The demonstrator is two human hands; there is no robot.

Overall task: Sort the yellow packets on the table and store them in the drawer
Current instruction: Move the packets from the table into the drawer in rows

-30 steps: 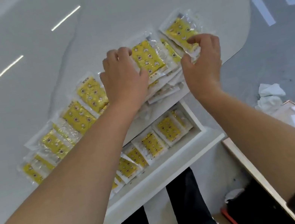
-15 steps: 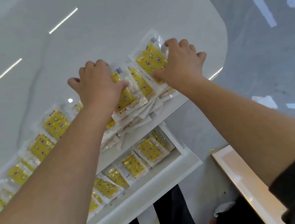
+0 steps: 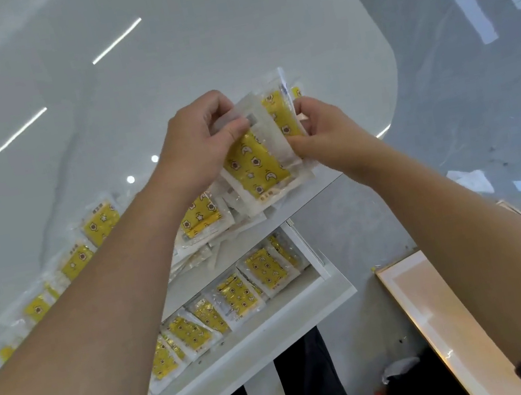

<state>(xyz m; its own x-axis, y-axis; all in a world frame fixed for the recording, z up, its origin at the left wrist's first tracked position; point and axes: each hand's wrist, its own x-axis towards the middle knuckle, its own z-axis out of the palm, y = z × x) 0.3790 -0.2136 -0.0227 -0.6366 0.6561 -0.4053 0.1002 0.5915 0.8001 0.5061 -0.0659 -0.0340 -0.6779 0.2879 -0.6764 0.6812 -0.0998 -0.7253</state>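
Note:
A bundle of yellow packets [image 3: 255, 163] in clear wrappers is held tilted above the white table's [image 3: 161, 75] front edge. My left hand [image 3: 196, 139] grips its left side with the thumb on top, and my right hand [image 3: 324, 132] pinches its right edge. More yellow packets [image 3: 97, 226] lie in a row along the table to the left, partly hidden by my left forearm. Below the edge, the open white drawer [image 3: 258, 333] holds a row of several packets [image 3: 235, 297].
A loose pile of packets [image 3: 202, 221] lies at the table edge under the bundle. The table's rounded corner is at the right, with grey floor beyond it. A pale board [image 3: 440, 315] lies on the floor at lower right. My dark trouser legs show below the drawer.
Both hands, which were pressing flat on the spread packets, have gathered a bundle and lifted it off the table between them.

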